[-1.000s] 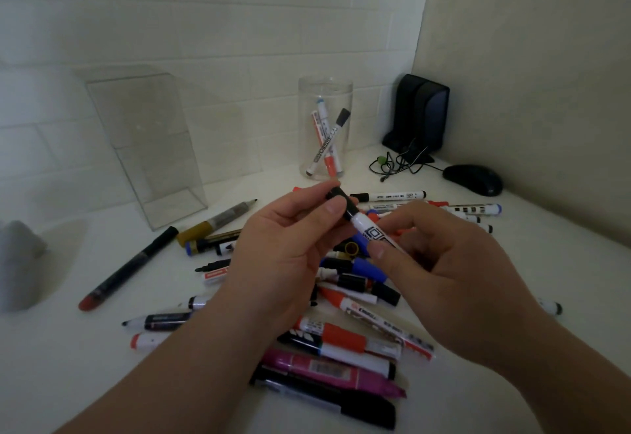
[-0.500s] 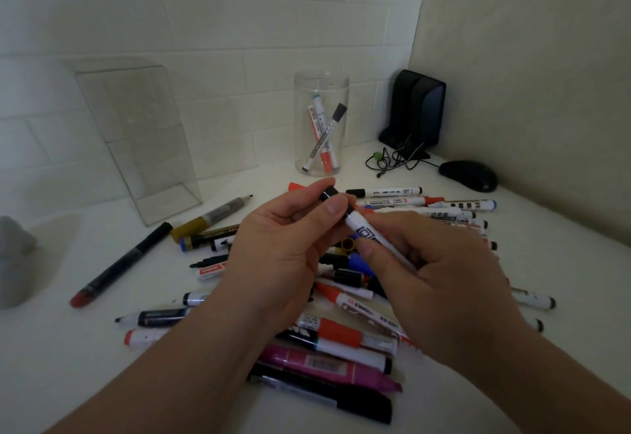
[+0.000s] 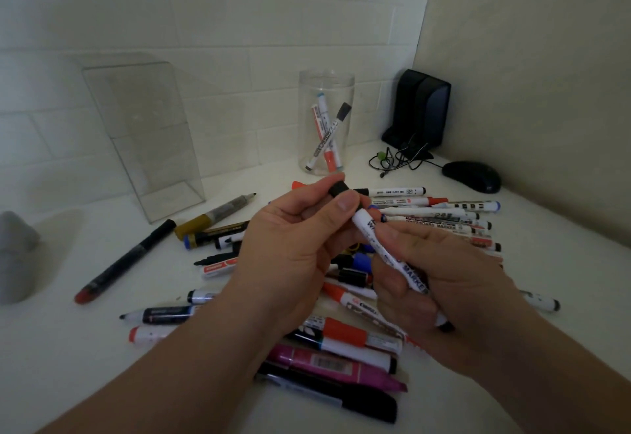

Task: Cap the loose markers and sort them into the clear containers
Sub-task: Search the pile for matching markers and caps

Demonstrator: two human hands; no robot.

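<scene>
A white whiteboard marker slants through both my hands above a pile of loose markers on the white desk. My right hand grips its barrel. My left hand pinches the black cap seated on the marker's upper end. A clear round jar at the back holds three markers. A clear rectangular box stands at the back left with nothing visible inside.
Uncapped markers lie left of the pile, among them a long black one with a red end and a gold one. A black speaker, tangled cables and a black mouse sit in the right corner. A grey object is at far left.
The marker has slid further down into my right hand, so more of its barrel shows. My left hand stays pinched on the black cap. The camera has shifted slightly.
</scene>
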